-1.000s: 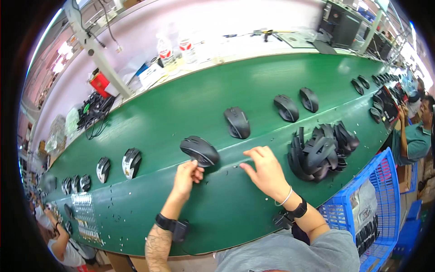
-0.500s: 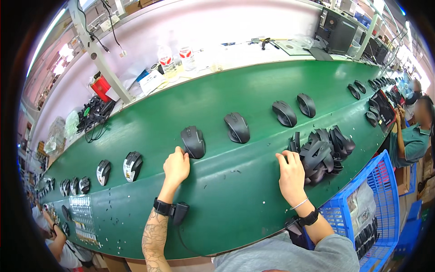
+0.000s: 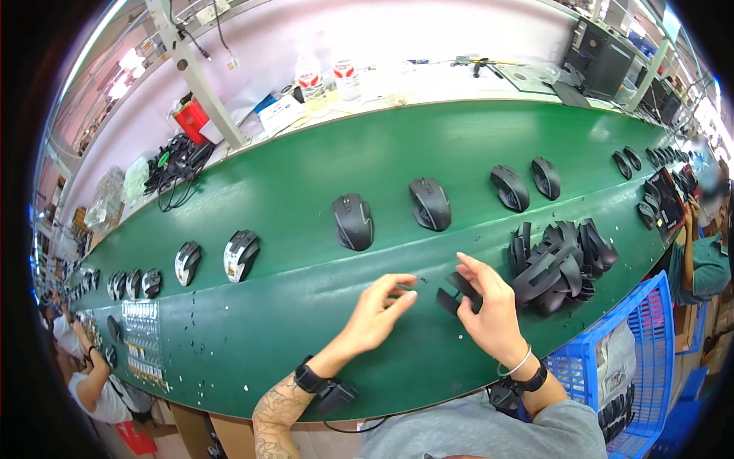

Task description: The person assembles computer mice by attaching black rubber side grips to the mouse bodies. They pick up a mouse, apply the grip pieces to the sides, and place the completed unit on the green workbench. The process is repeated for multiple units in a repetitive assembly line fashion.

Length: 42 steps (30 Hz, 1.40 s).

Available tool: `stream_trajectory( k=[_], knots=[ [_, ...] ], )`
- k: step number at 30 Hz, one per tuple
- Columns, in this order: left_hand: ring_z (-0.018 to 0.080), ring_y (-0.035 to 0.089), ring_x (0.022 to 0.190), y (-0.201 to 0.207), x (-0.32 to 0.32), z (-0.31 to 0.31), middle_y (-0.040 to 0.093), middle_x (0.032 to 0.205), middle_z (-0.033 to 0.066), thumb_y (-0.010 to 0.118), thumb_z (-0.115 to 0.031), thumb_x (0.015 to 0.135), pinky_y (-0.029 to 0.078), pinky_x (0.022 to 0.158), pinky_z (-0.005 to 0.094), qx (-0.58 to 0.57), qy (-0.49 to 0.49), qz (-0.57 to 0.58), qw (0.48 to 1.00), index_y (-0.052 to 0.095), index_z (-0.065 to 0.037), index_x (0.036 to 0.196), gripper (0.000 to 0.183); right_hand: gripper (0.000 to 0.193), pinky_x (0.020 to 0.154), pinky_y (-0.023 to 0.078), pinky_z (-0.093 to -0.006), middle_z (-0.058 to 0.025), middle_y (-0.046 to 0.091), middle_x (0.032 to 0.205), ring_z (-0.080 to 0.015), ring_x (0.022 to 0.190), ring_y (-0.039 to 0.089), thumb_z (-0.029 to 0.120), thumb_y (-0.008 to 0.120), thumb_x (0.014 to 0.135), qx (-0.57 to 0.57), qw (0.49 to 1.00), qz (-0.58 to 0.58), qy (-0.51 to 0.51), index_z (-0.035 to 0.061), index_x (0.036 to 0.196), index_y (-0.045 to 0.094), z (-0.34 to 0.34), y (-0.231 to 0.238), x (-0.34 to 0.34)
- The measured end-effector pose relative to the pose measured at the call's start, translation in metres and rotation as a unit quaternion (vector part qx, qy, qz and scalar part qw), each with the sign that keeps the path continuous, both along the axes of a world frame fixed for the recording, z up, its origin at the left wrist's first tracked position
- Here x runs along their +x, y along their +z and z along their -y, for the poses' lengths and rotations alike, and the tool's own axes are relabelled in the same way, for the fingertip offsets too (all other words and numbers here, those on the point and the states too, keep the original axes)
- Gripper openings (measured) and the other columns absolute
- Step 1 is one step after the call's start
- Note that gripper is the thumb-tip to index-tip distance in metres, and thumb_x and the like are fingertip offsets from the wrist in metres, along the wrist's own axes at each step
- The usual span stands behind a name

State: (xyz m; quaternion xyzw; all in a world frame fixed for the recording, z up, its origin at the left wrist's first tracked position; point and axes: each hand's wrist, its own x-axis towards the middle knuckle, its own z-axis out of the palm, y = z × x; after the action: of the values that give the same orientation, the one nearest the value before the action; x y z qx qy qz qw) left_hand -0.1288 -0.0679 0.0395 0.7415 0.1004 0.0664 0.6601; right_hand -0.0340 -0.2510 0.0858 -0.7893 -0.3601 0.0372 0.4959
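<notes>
Across most of the view runs a long green table. By its near edge, on the right, stands a blue basket with lots of holes. On the table near it sits a messy pile of dark, curved parts. Closer to the middle, the left hand has its thumb and fingers a little apart, and nothing shows in it. The right hand is bent round a small dark piece, with thumb and fingers on it. Farther back, past the left hand, sits a black computer mouse, with more in a row to its right.

Smallest is the dark piece. It looks thin and light, like hard plastic. It would likely bend a bit, but might snap if pushed too hard. Its smooth face could slip, so the edges seem the best place to pinch. It pokes out on the left side of the right hand. The left hand is near it, with a gap between. I cannot tell if it touches the table.
</notes>
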Motion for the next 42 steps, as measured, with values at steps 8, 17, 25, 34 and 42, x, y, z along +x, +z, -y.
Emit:
stream_trajectory(
  k=[8,17,25,34,42],
  knots=[
    [0.012,0.061,0.088,0.006,-0.021,0.008,0.064,0.094,0.006,0.049,-0.021,0.099,0.053,0.078,0.0289,-0.197,0.074,0.015,0.977,0.062,0.003,0.098,0.027,0.05,0.081,0.054,-0.0335,-0.0179,0.063,0.104,-0.028,0.091,0.065,-0.01,0.061,0.071,0.067,0.993,-0.048,0.085,-0.0022,0.121,0.055,-0.035,-0.004,-0.008],
    [0.0117,0.063,0.079,0.015,-0.036,0.0,0.065,0.088,0.0055,0.053,-0.017,0.097,0.055,0.074,0.028,-0.146,0.22,0.072,0.962,0.063,0.002,0.095,0.021,0.05,0.082,0.052,-0.0351,-0.0173,0.061,0.107,-0.0297,0.093,0.063,0.005,0.074,0.073,0.041,0.987,-0.018,0.157,-0.0036,0.119,0.056,-0.059,-0.008,-0.012],
    [0.0115,0.063,0.08,0.02,-0.048,-0.012,0.065,0.088,0.0059,0.055,-0.016,0.095,0.055,0.072,0.0267,-0.19,0.22,0.047,0.956,0.065,0.0,0.092,0.019,0.061,0.084,0.052,-0.0354,-0.0156,0.059,0.111,-0.0301,0.097,0.061,0.001,0.076,0.064,0.063,0.981,-0.029,0.179,0.002,0.122,0.054,-0.065,-0.016,-0.025],
    [0.013,0.064,0.084,0.029,-0.059,-0.029,0.066,0.094,0.0065,0.057,-0.016,0.094,0.054,0.077,0.0279,-0.252,0.161,-0.025,0.954,0.064,-0.001,0.096,0.017,0.06,0.083,0.053,-0.0358,-0.017,0.06,0.112,-0.0319,0.099,0.062,-0.002,0.073,0.063,0.09,0.978,0.002,0.19,0.0039,0.12,0.056,-0.065,-0.019,-0.029],
    [0.0414,0.021,0.138,0.0,-0.062,-0.21,0.032,0.142,0.0285,0.074,-0.036,0.076,0.023,0.111,0.0462,0.545,0.314,-0.226,0.744,0.032,0.009,0.136,0.086,0.051,0.083,0.052,-0.0389,-0.0188,0.055,0.12,-0.0342,0.099,0.06,-0.003,0.072,0.064,0.074,0.976,0.177,0.106,0.0077,0.113,0.062,-0.061,-0.035,-0.009]
  ],
)
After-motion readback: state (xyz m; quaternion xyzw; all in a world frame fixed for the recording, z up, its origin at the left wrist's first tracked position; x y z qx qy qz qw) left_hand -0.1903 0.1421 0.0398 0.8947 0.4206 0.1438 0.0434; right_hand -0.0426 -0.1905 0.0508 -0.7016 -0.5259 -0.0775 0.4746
